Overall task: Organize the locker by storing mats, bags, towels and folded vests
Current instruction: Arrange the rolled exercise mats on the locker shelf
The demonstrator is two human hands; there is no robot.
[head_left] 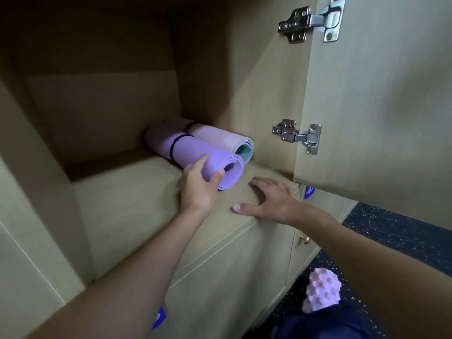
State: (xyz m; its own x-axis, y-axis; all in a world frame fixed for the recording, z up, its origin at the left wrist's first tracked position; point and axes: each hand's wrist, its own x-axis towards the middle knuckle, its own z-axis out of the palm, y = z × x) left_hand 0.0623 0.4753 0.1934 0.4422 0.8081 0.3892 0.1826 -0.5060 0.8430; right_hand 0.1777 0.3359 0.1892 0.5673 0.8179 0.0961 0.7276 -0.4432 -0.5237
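The job looked only partly done. Two rolled mats already lay inside the locker, on its shelf (127,204), pushed toward the right-hand wall; no bags, towels or folded vests showed anywhere in the compartment, so by my reckoning most of the storing was left to do. The rest of the shelf to the left of the mats held nothing that could be seen.

The purple mat (195,152) lay nearest, touching the pink mat (217,137) behind it, both pointing front to back with their open ends facing out. The left hand (199,184) gripped the near end of the purple mat, fingers curled over the top and thumb under the roll's lip (it seemed to be seating or squaring the roll, though that is a guess). The right hand (271,199) rested flat on the front edge of the shelf, fingers spread and holding nothing.

Each mat was rolled fairly tight and bound by a thin black strap (175,148) partway along. The purple one was the same colour inside and out; the pink one showed a teal inner face at its coiled end. Both looked soft and foamy.

The locker door (379,106) stood open at right on two metal hinges (297,135). Down on the speckled dark floor (403,231) a knobbly pink foam roller (322,293) waited.
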